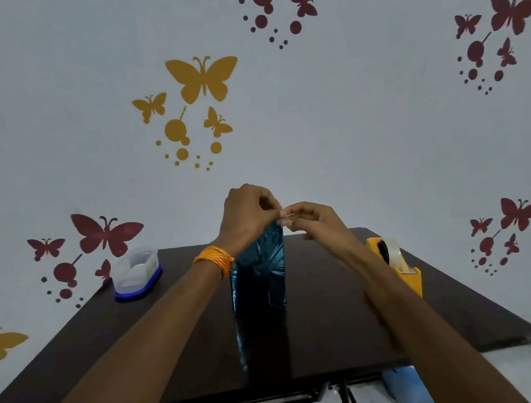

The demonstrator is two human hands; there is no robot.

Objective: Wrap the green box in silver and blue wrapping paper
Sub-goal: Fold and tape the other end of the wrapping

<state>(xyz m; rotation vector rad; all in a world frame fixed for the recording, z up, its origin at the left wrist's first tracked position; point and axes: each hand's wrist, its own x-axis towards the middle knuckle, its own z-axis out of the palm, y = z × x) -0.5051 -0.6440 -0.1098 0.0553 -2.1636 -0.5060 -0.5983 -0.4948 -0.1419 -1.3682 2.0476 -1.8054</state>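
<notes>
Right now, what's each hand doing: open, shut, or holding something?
Left hand: pinching a pale strip, likely tape, atop the wrapped box.
Right hand: pinching the same strip.

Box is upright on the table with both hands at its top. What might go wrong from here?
1. The wrapped box stands on its narrow end, handled only near its top; a sideways push there could tip it.
2. The left hand and right hand pinch a small pale strip, likely tape; it may fold on itself or land crooked.
</notes>
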